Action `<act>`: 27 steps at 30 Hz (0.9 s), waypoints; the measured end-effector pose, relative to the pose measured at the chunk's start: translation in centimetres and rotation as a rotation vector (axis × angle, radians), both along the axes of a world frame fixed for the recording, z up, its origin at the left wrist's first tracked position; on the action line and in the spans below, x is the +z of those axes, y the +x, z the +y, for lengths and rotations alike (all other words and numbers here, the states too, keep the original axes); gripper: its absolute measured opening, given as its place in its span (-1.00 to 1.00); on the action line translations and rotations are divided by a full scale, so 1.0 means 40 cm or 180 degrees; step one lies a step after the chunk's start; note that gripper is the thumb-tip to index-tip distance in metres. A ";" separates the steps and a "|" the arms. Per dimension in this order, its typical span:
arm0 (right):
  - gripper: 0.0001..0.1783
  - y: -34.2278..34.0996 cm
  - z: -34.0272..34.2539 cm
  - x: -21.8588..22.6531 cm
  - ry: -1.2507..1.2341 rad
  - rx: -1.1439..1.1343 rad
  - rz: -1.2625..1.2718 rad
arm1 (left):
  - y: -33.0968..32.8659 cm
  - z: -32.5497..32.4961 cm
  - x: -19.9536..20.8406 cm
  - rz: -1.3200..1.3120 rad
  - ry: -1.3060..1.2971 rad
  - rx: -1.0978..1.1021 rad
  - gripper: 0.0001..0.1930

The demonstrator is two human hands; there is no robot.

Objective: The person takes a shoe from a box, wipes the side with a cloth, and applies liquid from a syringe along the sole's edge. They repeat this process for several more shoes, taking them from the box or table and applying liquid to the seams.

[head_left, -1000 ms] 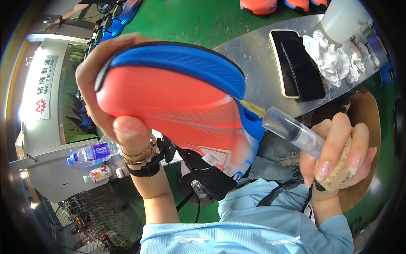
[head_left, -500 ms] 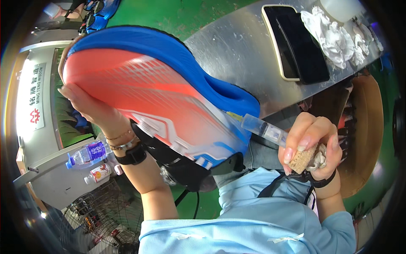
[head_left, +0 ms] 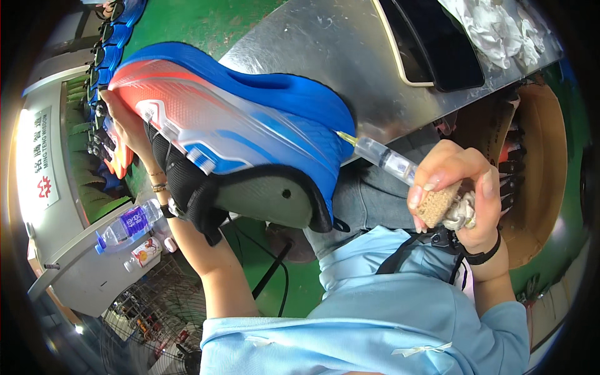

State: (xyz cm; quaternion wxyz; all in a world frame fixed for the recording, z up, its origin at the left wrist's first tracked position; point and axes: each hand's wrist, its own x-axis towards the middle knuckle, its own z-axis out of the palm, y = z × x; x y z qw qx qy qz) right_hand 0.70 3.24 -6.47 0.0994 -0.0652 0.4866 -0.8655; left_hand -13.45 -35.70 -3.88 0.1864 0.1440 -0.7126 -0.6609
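Observation:
A running shoe (head_left: 250,134), with a coral, white and blue upper and a thick blue sole, is held tilted on its side by my left hand (head_left: 128,122), wrapped round its toe end. Most of those fingers are hidden behind the shoe. My right hand (head_left: 462,181) grips a clear syringe (head_left: 390,161) with a yellow tip. That tip sits at the seam between upper and sole near the heel; whether it touches I cannot tell. The same hand also keeps a tan crumbly block (head_left: 437,205) and a crumpled whitish cloth (head_left: 460,212) in its fingers.
Two phones (head_left: 444,47) and crumpled white paper (head_left: 494,31) lie on the metal table (head_left: 300,50). A cardboard box (head_left: 540,175) stands at the right. Bottles (head_left: 128,228) sit at the left by a wire-guarded fan (head_left: 153,322); more shoes (head_left: 115,47) line a rack.
The shoe has turned, so its dark collar opening and grey lining now show. The syringe tip has shifted slightly left and up along the heel seam. The table has slid higher in view.

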 end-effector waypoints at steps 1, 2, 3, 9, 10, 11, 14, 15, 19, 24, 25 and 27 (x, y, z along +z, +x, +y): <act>-0.40 -0.004 -0.001 0.000 0.0089 -0.0080 0.0153 | 0.056 0.046 -0.043 -0.0045 0.0112 -0.0055 -0.52; -0.44 -0.007 -0.002 0.008 -0.0005 0.0067 0.0074 | 0.066 0.048 -0.048 -0.0077 0.0193 -0.0062 -0.53; -0.44 -0.011 -0.007 0.008 -0.0016 0.0062 0.0071 | 0.155 0.098 -0.044 -0.0111 0.0283 -0.0093 -0.54; -0.48 -0.044 -0.042 0.004 0.0254 0.0174 0.0076 | 0.119 0.052 -0.096 -0.0287 0.0878 -0.0249 -0.57; -0.50 -0.048 -0.050 0.002 0.0202 0.0156 0.0068 | 0.137 0.048 -0.100 -0.0187 0.0398 -0.0065 -0.62; -0.50 -0.053 -0.055 0.000 0.0204 0.0142 0.0067 | 0.156 0.047 -0.107 -0.0188 0.0400 -0.0080 -0.62; -0.50 -0.064 -0.073 -0.005 0.0152 0.0050 0.0064 | 0.242 0.047 -0.093 -0.0709 0.0151 0.0659 -0.67; -0.50 -0.068 -0.077 -0.006 0.0137 0.0066 0.0062 | 0.280 0.053 -0.080 -0.0846 0.0094 0.0802 -0.69; -0.50 -0.073 -0.096 -0.008 0.0049 0.0040 0.0174 | 0.460 0.081 -0.068 -0.1054 0.0331 0.0678 -0.69; -0.50 -0.064 -0.118 0.002 0.0053 -0.0098 -0.0076 | 0.610 0.191 -0.071 -0.1467 0.1360 0.0042 -0.66; -0.50 -0.061 -0.120 0.004 0.0001 -0.0137 -0.0199 | 0.630 0.212 -0.080 -0.1479 0.1429 -0.0094 -0.66; -0.50 -0.052 -0.126 0.012 0.0002 -0.0142 -0.0252 | 0.648 0.248 -0.093 -0.1396 0.1702 -0.0520 -0.58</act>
